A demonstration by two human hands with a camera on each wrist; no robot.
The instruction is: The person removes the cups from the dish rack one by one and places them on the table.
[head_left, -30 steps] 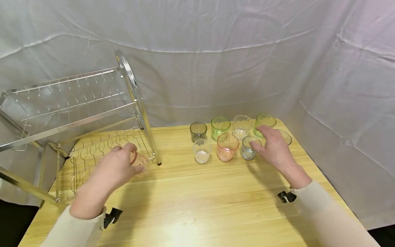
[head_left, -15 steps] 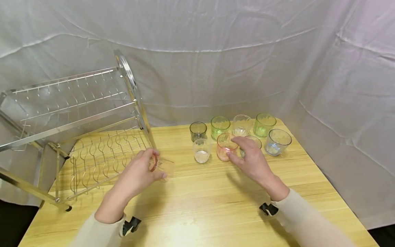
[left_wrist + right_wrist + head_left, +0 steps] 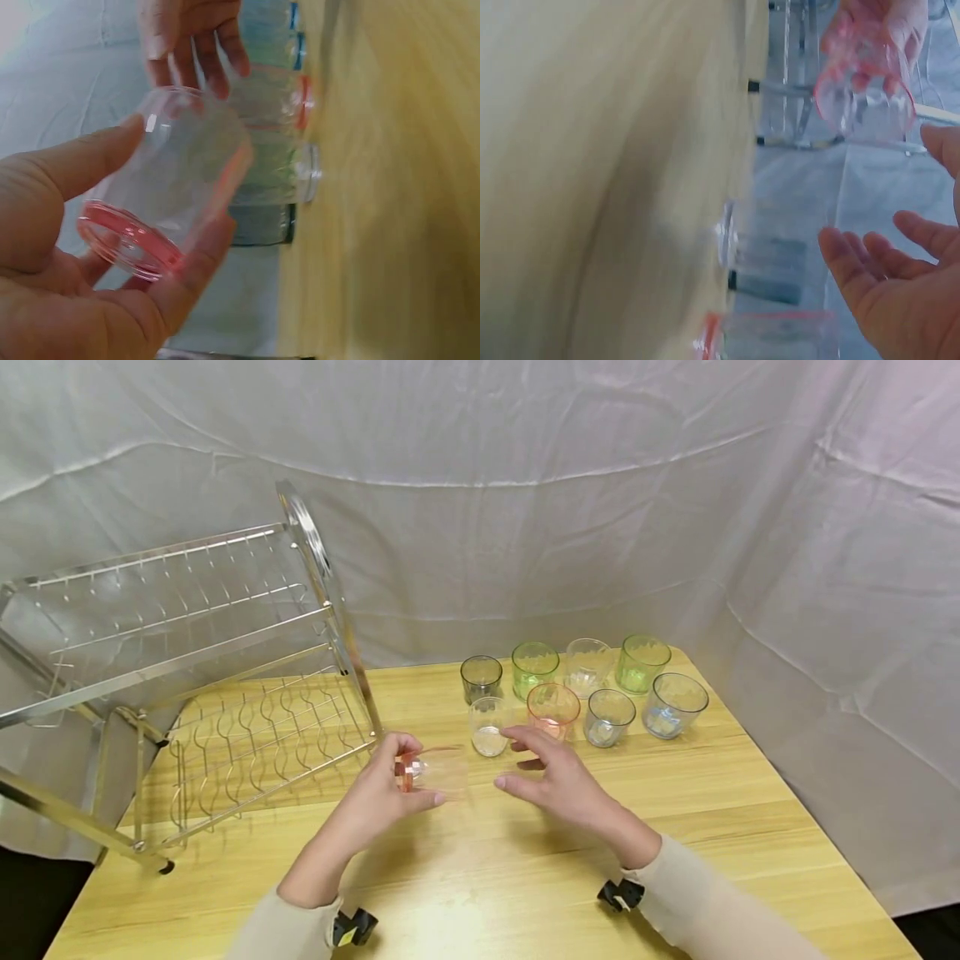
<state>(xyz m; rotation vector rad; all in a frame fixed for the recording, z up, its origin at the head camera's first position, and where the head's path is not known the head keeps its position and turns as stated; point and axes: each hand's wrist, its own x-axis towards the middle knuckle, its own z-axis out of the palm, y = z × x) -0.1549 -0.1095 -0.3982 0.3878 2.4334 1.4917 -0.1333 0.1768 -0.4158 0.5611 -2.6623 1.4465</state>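
Note:
My left hand [image 3: 378, 789] grips a pink-tinted drinking glass [image 3: 176, 165] around its base end, thumb on one side and fingers on the other. The glass lies tilted on its side in the air, its mouth turned toward my right hand [image 3: 562, 781]. That right hand holds nothing; its fingers are spread and relaxed, a short gap from the glass's rim, as the right wrist view also shows. Just behind the right fingertips a clear glass [image 3: 490, 739] stands on the table. Next to it stands another pink glass [image 3: 553, 706], partly covered by the right hand.
Behind are a dark grey glass [image 3: 481, 677], green glasses [image 3: 535, 668] [image 3: 643, 664], a clear glass [image 3: 588, 664] and bluish glasses [image 3: 610, 718] [image 3: 675, 706]. A two-tier metal dish rack [image 3: 255, 735] stands at left on the wooden table [image 3: 480, 877], before a grey cloth backdrop [image 3: 480, 552].
My left hand has carried the pink glass rightward, away from the rack. My right hand has moved left from the bluish glasses toward it, so both hands are now close together.

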